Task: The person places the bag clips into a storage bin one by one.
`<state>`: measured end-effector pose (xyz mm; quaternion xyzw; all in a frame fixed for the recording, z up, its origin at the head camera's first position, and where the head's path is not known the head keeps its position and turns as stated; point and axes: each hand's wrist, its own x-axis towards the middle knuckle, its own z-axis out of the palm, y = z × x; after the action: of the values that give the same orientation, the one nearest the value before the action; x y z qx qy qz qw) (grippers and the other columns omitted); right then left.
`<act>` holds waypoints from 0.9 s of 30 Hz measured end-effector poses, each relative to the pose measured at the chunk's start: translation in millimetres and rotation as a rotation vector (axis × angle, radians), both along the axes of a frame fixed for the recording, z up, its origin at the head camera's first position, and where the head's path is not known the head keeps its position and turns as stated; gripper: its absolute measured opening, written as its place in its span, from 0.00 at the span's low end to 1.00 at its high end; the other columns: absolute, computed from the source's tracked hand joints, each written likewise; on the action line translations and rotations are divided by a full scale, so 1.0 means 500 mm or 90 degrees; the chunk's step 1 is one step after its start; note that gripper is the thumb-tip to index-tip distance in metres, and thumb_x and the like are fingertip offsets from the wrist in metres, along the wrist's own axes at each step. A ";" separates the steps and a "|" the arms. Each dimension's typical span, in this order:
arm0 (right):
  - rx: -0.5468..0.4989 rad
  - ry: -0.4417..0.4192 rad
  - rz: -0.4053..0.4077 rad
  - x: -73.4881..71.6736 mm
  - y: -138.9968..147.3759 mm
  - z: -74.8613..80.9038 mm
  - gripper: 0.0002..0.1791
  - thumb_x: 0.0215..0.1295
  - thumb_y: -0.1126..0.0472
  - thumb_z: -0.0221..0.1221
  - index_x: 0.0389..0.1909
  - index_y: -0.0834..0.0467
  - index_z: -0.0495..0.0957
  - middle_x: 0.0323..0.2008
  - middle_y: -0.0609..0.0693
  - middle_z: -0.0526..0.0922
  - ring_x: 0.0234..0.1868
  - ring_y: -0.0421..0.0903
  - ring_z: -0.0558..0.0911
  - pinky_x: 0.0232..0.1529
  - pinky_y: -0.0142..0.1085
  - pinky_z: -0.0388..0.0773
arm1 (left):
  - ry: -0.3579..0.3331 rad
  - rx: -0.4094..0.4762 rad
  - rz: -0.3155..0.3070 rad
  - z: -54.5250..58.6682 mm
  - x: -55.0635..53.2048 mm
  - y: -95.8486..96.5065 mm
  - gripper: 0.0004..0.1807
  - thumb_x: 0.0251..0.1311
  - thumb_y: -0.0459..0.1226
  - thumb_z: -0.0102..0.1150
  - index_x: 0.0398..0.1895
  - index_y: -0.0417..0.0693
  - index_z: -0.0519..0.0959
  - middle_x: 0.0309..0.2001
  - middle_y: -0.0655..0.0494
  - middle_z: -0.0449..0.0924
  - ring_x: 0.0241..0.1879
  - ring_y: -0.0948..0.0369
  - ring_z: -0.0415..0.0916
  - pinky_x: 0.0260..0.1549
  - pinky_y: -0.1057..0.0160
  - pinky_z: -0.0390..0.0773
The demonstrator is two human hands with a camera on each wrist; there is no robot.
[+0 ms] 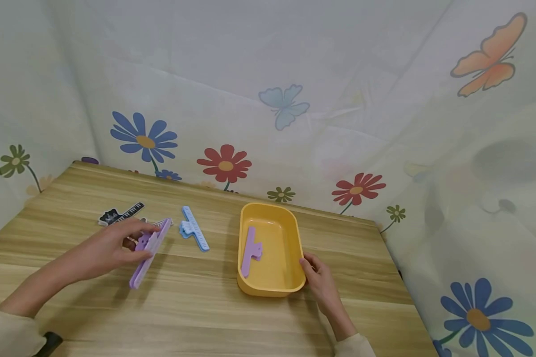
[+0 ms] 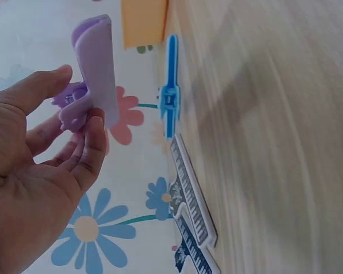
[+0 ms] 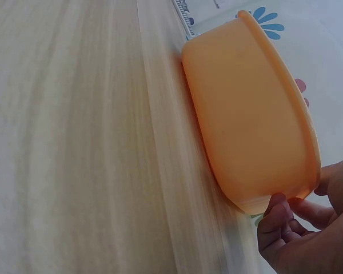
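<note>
My left hand [image 1: 112,248] pinches a purple clip [image 1: 151,253] between thumb and fingers, above the table. In the left wrist view the clip [image 2: 100,68] has a long bar and a small spring handle. My right hand [image 1: 323,285] grips the right side of a yellow bin [image 1: 270,292], its thumb at the rim. Inside the bin lies another purple clip [image 1: 250,253], along the left side. A light blue clip [image 1: 194,229] with a keyboard print rests on the table between the left hand and the bin.
Behind the left hand lie a black keyboard-print clip [image 1: 127,213] and a white one [image 1: 166,223], partly hidden by the hand and clip. The wooden table [image 1: 196,317] ends at a flower-printed curtain [image 1: 339,124] close behind the bin.
</note>
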<state>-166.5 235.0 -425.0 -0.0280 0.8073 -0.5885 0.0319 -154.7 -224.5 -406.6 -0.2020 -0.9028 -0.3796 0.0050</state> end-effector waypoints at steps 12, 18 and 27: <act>-0.010 -0.003 -0.014 -0.024 0.019 -0.046 0.21 0.70 0.58 0.50 0.58 0.66 0.70 0.47 0.65 0.76 0.41 0.60 0.77 0.33 0.40 0.79 | 0.081 0.004 0.010 0.041 -0.001 0.015 0.28 0.53 0.49 0.65 0.56 0.48 0.74 0.42 0.58 0.73 0.37 0.62 0.73 0.34 0.67 0.78; -0.001 0.012 -0.033 -0.028 0.017 -0.054 0.20 0.69 0.57 0.51 0.56 0.64 0.72 0.44 0.63 0.78 0.37 0.56 0.78 0.28 0.33 0.76 | 0.090 0.011 0.008 0.062 -0.002 0.022 0.28 0.53 0.49 0.64 0.56 0.50 0.74 0.43 0.59 0.74 0.38 0.62 0.73 0.36 0.67 0.78; -0.002 0.010 -0.030 -0.027 0.017 -0.052 0.19 0.70 0.58 0.51 0.56 0.64 0.72 0.44 0.63 0.78 0.37 0.57 0.77 0.28 0.32 0.75 | 0.068 0.033 0.007 0.078 -0.002 0.037 0.29 0.54 0.51 0.63 0.59 0.51 0.73 0.46 0.56 0.73 0.39 0.60 0.72 0.37 0.66 0.78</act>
<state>-179.8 243.3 -450.7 -0.0138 0.8070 -0.5903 0.0116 -155.6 -205.9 -367.5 -0.2166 -0.8921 -0.3919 0.0604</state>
